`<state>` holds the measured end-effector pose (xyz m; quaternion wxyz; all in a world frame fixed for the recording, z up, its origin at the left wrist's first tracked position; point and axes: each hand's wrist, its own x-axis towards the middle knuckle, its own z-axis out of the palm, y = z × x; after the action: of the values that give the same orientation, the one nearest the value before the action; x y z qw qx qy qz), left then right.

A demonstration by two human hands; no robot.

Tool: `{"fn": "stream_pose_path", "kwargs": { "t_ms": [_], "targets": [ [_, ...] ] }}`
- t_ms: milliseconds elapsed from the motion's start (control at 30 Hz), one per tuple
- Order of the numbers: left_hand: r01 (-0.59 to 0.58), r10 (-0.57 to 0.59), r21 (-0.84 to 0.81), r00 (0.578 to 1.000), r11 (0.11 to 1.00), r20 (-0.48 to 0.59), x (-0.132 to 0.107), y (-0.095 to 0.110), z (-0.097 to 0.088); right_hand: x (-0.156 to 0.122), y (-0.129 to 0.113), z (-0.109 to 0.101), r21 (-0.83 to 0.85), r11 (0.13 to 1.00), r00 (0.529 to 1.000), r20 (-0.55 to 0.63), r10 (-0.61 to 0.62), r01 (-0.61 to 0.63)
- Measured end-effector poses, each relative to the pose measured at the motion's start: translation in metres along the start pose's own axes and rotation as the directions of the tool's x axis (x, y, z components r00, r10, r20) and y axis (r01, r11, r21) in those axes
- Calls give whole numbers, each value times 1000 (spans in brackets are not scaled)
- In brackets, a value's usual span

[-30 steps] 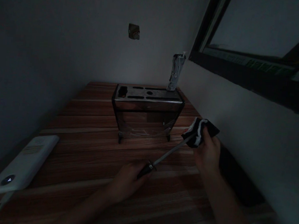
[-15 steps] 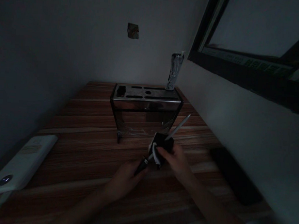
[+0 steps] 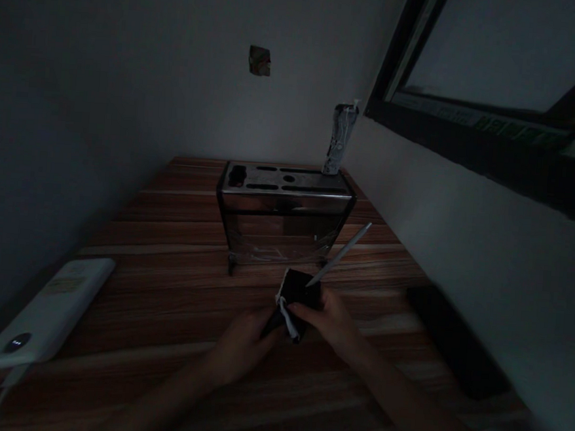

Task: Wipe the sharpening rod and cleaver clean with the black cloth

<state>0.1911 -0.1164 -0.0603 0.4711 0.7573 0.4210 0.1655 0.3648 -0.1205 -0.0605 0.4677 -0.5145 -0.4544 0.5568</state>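
Note:
My left hand (image 3: 244,344) is closed around the black handle (image 3: 273,321) of a slim grey rod that looks like a sharpening steel (image 3: 341,252). The rod slants up and away to the right. A black cloth with a white edge (image 3: 302,289) is folded around the shaft close to the handle, and my right hand (image 3: 336,324) pinches it there, thumb on top. Behind the hands stands a knife rack (image 3: 288,204) with a slotted metal top and a clear front; the rod's tip shows in front of its right side.
A white power bank (image 3: 59,311) with a cable lies at left on the wood-grain table (image 3: 164,286). A dark oblong object (image 3: 456,339) lies along the right wall. An upright wrapped item (image 3: 341,139) rises at the rack's right end. A dark-framed window (image 3: 471,130) is above right.
My right hand and the cloth have slid down the rod towards the handle, so more of the shaft shows beyond the cloth. The view has shifted slightly.

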Motion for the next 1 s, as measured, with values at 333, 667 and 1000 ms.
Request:
{"fn": "stream_pose_path", "kwargs": {
  "t_ms": [333,667,1000],
  "targets": [
    [-29,29,-28,1000,999,-3,1,-1,1,0,1,-2,10,1000,1000,-13,-6,6],
    [-2,2,-11,1000,1000,13,2,0,1,1,-10,-4,144,987,996,-55,-69,76],
    [4,-3,90,1000,996,-5,3,-1,3,6,-27,-20,177,971,967,-225,-122,164]
  ]
}}
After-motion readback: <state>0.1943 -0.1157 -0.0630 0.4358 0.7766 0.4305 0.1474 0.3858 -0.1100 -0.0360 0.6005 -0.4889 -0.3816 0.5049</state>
